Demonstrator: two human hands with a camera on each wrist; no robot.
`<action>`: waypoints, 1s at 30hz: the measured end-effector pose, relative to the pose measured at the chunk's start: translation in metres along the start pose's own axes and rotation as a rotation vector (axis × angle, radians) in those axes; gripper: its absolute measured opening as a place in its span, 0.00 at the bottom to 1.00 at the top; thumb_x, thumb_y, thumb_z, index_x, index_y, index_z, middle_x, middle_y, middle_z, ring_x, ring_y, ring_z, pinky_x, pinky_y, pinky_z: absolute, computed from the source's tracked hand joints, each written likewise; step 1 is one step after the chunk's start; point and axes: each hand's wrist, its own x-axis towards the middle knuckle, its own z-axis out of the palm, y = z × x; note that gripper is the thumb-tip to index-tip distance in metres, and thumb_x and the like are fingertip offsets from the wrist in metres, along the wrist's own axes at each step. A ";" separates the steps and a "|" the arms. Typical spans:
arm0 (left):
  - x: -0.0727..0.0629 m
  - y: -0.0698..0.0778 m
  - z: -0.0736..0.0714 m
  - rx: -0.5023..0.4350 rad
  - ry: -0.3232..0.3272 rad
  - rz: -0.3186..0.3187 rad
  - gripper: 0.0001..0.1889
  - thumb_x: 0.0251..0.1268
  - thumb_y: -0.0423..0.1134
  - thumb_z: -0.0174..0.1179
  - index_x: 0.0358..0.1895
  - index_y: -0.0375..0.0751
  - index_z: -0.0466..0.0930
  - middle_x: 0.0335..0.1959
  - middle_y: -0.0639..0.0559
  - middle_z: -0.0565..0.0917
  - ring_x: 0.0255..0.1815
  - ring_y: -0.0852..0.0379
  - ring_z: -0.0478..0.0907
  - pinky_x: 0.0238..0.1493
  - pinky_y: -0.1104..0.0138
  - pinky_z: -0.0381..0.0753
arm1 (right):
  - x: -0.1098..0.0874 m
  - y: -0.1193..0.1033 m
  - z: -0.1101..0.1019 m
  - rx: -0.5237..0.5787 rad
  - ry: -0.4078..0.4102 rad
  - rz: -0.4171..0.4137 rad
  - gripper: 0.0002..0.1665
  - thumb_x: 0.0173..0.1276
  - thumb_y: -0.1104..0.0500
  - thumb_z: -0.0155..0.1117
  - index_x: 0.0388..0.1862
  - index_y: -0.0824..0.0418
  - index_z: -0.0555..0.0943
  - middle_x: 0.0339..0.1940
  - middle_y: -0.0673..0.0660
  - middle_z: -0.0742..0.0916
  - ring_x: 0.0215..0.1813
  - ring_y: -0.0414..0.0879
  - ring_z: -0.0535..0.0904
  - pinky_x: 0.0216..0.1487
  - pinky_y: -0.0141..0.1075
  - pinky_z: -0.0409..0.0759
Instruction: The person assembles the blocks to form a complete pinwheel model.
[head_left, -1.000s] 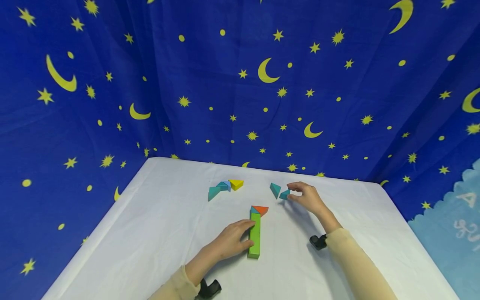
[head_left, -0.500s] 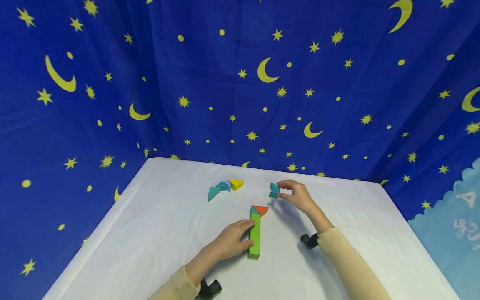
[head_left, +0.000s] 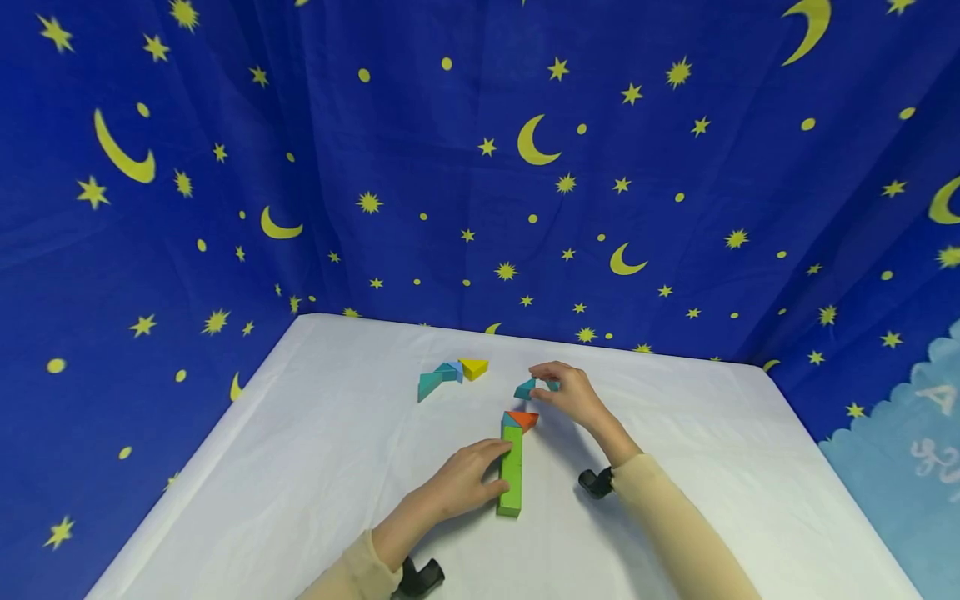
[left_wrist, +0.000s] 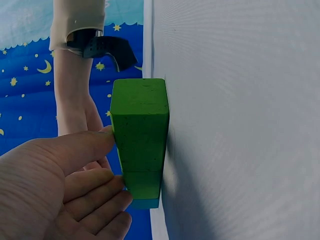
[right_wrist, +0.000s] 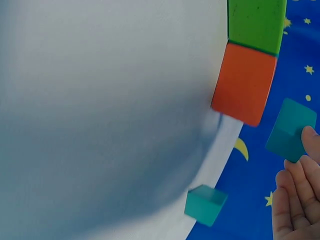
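Note:
My left hand point(head_left: 467, 482) rests its thumb and relaxed fingertips on the long green block point(head_left: 510, 483), which has a visible seam across it. At the far end of the green length sit a small blue block point(head_left: 507, 421) and an orange triangular block point(head_left: 525, 421). Beyond them, my right hand point(head_left: 573, 394) pinches a teal triangular block point(right_wrist: 290, 130) between thumb and fingers, above the table. A second teal block point(right_wrist: 205, 205) lies on the cloth, mostly covered by the right hand in the head view.
Toward the back left, two teal blocks point(head_left: 430, 384), a light blue block point(head_left: 458, 372) and a yellow triangular block point(head_left: 474, 368) form a curved row. A white cloth point(head_left: 315, 433) covers the table; a blue curtain with moons and stars point(head_left: 420, 167) hangs behind it.
My right hand has carried its teal block leftward, past the other teal block, and is nearer the orange block. My left hand stays on the green block.

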 end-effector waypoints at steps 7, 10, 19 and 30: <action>0.000 0.000 0.000 -0.006 0.005 0.012 0.29 0.63 0.43 0.62 0.65 0.35 0.68 0.63 0.44 0.72 0.64 0.50 0.67 0.64 0.59 0.66 | 0.002 -0.005 0.009 0.003 -0.009 0.010 0.22 0.58 0.63 0.70 0.52 0.67 0.80 0.47 0.59 0.85 0.50 0.55 0.79 0.53 0.50 0.77; 0.000 -0.001 0.000 -0.006 0.011 0.024 0.29 0.63 0.42 0.62 0.64 0.34 0.68 0.62 0.43 0.72 0.64 0.50 0.68 0.63 0.59 0.67 | 0.002 -0.005 0.013 0.009 -0.017 0.026 0.22 0.58 0.64 0.70 0.52 0.67 0.80 0.47 0.59 0.85 0.50 0.56 0.78 0.53 0.51 0.76; 0.000 -0.001 0.000 -0.008 0.010 0.024 0.29 0.63 0.42 0.62 0.64 0.34 0.68 0.62 0.43 0.72 0.64 0.49 0.68 0.63 0.59 0.67 | 0.003 0.003 0.022 -0.006 -0.060 0.049 0.20 0.59 0.64 0.70 0.51 0.67 0.81 0.46 0.58 0.85 0.50 0.55 0.79 0.52 0.47 0.78; 0.000 0.001 -0.001 -0.010 0.002 0.006 0.29 0.63 0.42 0.62 0.65 0.35 0.68 0.63 0.44 0.72 0.64 0.50 0.67 0.63 0.59 0.67 | 0.005 0.007 0.025 -0.006 -0.103 0.063 0.19 0.58 0.64 0.70 0.50 0.66 0.81 0.45 0.58 0.85 0.50 0.53 0.79 0.52 0.45 0.78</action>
